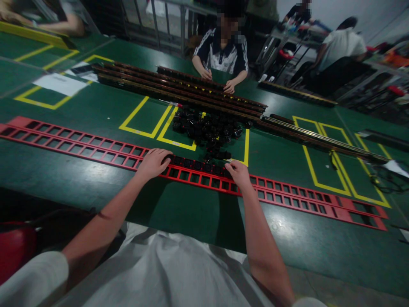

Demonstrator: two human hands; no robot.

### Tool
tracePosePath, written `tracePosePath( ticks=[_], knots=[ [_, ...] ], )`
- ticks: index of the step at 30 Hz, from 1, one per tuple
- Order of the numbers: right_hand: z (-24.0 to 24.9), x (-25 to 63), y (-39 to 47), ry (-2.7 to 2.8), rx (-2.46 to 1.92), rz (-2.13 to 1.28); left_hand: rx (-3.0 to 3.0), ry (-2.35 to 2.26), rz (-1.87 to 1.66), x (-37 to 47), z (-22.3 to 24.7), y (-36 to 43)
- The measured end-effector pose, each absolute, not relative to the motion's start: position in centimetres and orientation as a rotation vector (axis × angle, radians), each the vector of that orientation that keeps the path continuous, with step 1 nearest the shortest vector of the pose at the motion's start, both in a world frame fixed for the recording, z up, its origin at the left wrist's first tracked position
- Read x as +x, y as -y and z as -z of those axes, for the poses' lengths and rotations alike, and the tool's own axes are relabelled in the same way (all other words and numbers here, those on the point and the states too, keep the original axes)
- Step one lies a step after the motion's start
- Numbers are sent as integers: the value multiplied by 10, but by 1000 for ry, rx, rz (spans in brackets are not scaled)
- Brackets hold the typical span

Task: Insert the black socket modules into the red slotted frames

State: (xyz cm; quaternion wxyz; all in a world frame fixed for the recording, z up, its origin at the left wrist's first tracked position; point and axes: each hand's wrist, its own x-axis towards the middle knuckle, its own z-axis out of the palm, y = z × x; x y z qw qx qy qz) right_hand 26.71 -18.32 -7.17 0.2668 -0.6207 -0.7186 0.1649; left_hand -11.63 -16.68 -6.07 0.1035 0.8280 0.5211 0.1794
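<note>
A long red frame (204,181) with two rows of rectangular openings lies across the table. Several black square parts (198,165) sit side by side in its far row, between my hands. My left hand (154,164) rests over the frame at the row's left end, fingers curled over its far edge and partly hiding the openings. At the right end of the row, the thumb and fingers of my right hand (239,174) are closed at the last black part, which they mostly cover. A heap of loose black parts (207,130) lies just beyond the frame.
Long dark rails (179,87) are stacked behind the heap, with more rails (319,136) to the right. A person (222,55) sits opposite, holding a pen. White paper (60,84) lies at left, and black cables (383,181) at right. Yellow tape outlines (140,132) mark the green table.
</note>
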Motion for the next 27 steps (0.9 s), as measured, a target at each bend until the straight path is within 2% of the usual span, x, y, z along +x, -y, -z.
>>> tracePosePath(
  ticks=[27],
  knots=[
    [73,256,190,2244,-1780,-112,2444,-1539,-521,-117,62,166]
  ],
)
